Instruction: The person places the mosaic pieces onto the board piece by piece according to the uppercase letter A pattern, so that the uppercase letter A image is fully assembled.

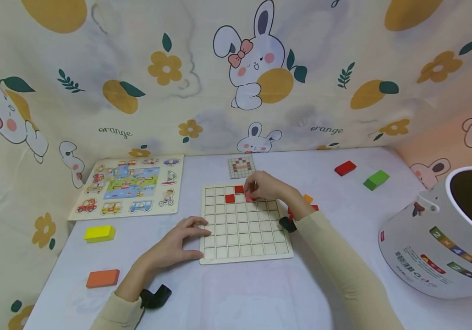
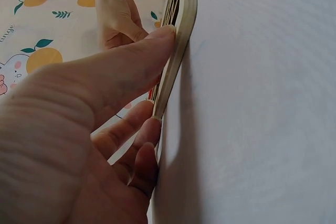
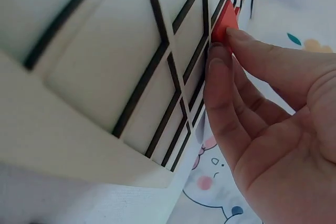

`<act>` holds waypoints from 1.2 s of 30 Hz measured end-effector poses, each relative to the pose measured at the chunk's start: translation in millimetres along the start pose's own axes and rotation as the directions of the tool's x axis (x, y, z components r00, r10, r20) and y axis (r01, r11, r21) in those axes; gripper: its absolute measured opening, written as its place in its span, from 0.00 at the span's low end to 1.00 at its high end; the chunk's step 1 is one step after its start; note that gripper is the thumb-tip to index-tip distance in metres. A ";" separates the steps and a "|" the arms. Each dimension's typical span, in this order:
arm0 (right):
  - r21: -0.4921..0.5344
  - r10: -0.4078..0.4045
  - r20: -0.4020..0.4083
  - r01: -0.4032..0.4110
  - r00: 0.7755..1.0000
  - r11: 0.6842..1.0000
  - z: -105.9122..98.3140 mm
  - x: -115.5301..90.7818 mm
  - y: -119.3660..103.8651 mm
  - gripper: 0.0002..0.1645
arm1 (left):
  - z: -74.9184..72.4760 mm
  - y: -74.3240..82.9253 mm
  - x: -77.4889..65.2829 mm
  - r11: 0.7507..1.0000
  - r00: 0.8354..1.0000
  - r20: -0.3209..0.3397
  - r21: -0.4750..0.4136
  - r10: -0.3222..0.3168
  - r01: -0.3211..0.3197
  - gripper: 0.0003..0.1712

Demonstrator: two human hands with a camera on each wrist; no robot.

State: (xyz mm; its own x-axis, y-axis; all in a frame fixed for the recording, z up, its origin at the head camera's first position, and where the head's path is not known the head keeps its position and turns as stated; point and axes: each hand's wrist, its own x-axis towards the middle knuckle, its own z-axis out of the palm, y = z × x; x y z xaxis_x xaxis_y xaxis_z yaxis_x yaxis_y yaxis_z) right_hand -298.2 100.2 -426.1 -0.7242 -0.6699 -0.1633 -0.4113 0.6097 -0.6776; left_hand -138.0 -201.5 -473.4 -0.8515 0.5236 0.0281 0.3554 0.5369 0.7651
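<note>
Pinching red tile [image 3: 224,23], probably light, stiff, best held by edges, with right hand [image 1: 266,185] at grid board [image 1: 239,228]; touching board's left edge with spread left hand [image 1: 176,243].

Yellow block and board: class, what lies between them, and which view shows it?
The left hand, its fingers at the edge of the board, then bare table up to the yellow block. The head view shows this.

Vehicle-pic puzzle bd. [image 1: 130,185] at L, wht. bucket [image 1: 434,247] at R; bunny-print cloth [image 1: 203,103] behind
</note>
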 end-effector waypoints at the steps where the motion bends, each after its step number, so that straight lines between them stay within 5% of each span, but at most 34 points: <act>1: 0.000 -0.001 -0.001 0.001 1.000 1.000 0.2 -0.3 -0.3 0.05 | -0.1 -0.1 0.0 1.000 1.000 0.001 -0.001 -0.001 0.001 0.27; 9: -0.032 0.002 -0.025 -0.002 1.000 0.999 2.1 -2.0 -2.3 0.04 | -1.1 0.2 -0.3 1.000 1.000 -0.004 -0.006 0.014 -0.014 0.27; 15: -0.130 0.005 -0.132 -0.023 0.991 0.991 -4.1 -19.8 -4.4 0.07 | -1.4 0.3 0.1 1.000 1.000 0.001 -0.014 -0.002 0.002 0.28; 27: 0.075 0.140 -0.218 -0.127 0.966 0.989 -24.3 -117.2 55.4 0.17 | -0.3 0.5 0.2 0.999 1.000 0.016 -0.032 -0.019 0.019 0.28; 36: 0.081 0.094 -0.235 -0.077 0.967 0.994 -17.6 -122.5 65.9 0.21 | 0.0 1.8 0.0 1.000 1.000 0.005 -0.020 -0.012 0.012 0.28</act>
State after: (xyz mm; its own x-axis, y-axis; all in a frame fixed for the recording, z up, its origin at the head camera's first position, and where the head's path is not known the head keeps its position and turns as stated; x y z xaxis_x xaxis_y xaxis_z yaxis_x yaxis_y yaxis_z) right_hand -246.4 229.9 -438.1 -0.8695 -0.4911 -0.0530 -0.3080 0.6229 -0.7191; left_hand -137.4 -200.5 -472.0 -0.8540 0.5200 0.0159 0.3373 0.5301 0.7780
